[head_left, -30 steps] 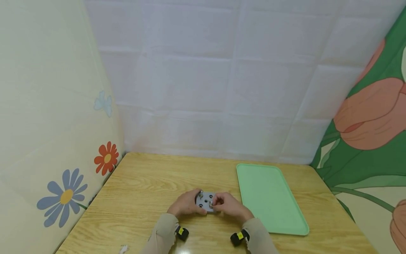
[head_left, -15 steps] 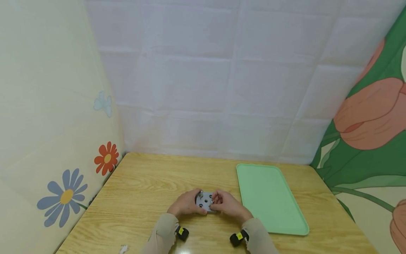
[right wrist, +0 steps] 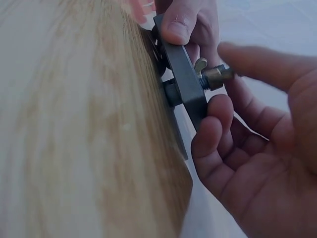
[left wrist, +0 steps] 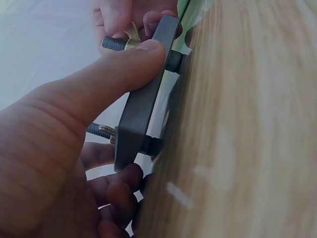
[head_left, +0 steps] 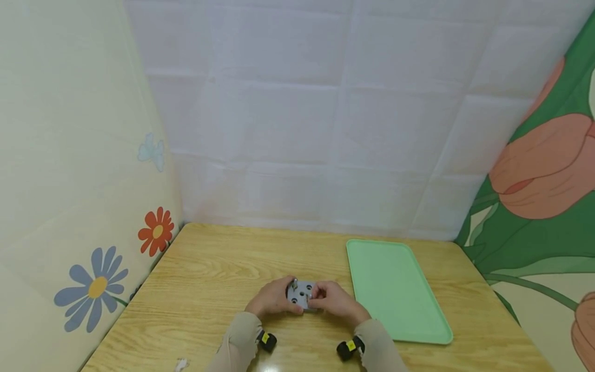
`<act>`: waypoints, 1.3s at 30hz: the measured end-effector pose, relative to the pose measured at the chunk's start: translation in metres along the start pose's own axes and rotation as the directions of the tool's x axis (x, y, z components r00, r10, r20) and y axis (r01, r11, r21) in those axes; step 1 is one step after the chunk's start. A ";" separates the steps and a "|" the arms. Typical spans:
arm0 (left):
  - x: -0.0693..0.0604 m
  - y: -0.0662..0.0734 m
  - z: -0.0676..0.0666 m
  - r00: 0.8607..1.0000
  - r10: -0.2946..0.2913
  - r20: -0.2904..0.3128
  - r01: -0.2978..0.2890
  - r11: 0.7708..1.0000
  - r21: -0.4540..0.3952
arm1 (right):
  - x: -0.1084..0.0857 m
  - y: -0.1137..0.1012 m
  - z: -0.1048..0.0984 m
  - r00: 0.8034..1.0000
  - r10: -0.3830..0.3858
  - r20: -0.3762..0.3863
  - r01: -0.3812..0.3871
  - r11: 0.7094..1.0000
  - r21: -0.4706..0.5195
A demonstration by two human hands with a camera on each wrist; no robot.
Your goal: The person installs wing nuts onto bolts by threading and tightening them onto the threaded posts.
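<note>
My left hand (head_left: pixel 274 298) grips a grey metal plate (head_left: pixel 299 293) by its left side, thumb on the near edge. Several holes show in its face. Two threaded bolts stand through it, their dark knurled heads (left wrist: pixel 174 62) on the underside. One wing nut (left wrist: pixel 112 133) sits on the bolt near my left fingers. At the other bolt, my right hand (head_left: pixel 338 300) has its thumb and forefinger about a second wing nut (right wrist: pixel 215 78). Other right fingers (right wrist: pixel 208 134) curl against the plate's edge. In the head view, the right fingers partly hide this nut.
A light green tray (head_left: pixel 395 294) lies on the wooden table (head_left: pixel 223 258) to the right of my hands. Near the front left edge is a small whitish object (head_left: pixel 182 365), too small to identify. Cloth hangings (head_left: pixel 297 119) close off the back and both sides.
The fingers of my right hand shift slightly around the wing nut. My left hand and the plate stay in place.
</note>
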State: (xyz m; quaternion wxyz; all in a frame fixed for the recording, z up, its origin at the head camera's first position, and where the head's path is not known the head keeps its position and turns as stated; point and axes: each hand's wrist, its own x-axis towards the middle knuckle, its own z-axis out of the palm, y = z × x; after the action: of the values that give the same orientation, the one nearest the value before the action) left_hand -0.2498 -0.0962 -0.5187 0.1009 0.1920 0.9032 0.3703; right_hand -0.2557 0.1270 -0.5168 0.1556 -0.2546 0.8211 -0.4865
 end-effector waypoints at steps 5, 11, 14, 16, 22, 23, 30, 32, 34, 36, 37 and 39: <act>0.000 0.000 0.000 1.000 -0.002 0.003 0.002 1.000 0.002 | 0.000 -0.001 -0.001 0.999 -0.012 0.030 0.011 0.999 0.034; 0.001 -0.001 0.000 1.000 -0.004 0.000 0.004 1.000 0.005 | 0.001 -0.002 -0.001 1.000 -0.025 0.019 0.024 1.000 0.013; 0.001 -0.001 0.001 1.000 -0.002 0.001 0.002 1.000 0.008 | 0.001 -0.001 0.000 1.000 -0.018 0.004 0.018 1.000 0.002; 0.001 -0.001 0.001 1.000 -0.001 0.001 0.001 1.000 0.010 | 0.002 0.000 0.000 1.000 -0.012 -0.005 0.012 1.000 0.006; 0.002 -0.002 0.001 1.000 0.003 0.001 -0.003 1.000 0.015 | 0.000 -0.008 0.001 1.000 0.002 -0.021 -0.001 1.000 0.006; 0.002 -0.002 0.001 1.000 0.004 0.002 -0.004 1.000 0.017 | 0.000 -0.008 0.001 1.000 0.003 -0.023 -0.003 1.000 0.002; 0.001 -0.001 0.001 1.000 0.002 -0.003 -0.002 1.000 0.029 | 0.001 -0.003 0.002 0.999 0.021 -0.042 -0.023 0.998 -0.054; 0.001 0.000 0.001 1.000 0.002 -0.005 -0.002 1.000 0.031 | 0.001 -0.002 0.002 0.999 0.017 -0.044 -0.019 0.998 -0.057; 0.001 0.000 0.001 1.000 0.001 -0.006 -0.001 1.000 0.032 | 0.001 -0.002 0.002 0.999 0.014 -0.042 -0.016 0.999 -0.046; 0.001 0.000 0.001 1.000 0.005 -0.006 -0.004 0.999 0.033 | 0.001 -0.001 0.002 0.999 0.018 -0.034 -0.019 0.999 -0.033; 0.001 0.000 0.001 1.000 0.006 -0.006 -0.006 0.999 0.033 | 0.001 -0.001 0.002 0.999 0.018 -0.029 -0.019 0.999 -0.027; 0.001 -0.001 0.001 1.000 0.003 -0.006 -0.003 0.999 0.035 | 0.002 0.000 0.002 1.000 0.024 -0.019 -0.024 1.000 -0.010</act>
State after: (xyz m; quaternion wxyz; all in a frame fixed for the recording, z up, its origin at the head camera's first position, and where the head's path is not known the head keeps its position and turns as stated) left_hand -0.2505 -0.0956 -0.5199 0.0941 0.1940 0.9095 0.3554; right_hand -0.2562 0.1250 -0.5176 0.1523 -0.2409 0.8279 -0.4830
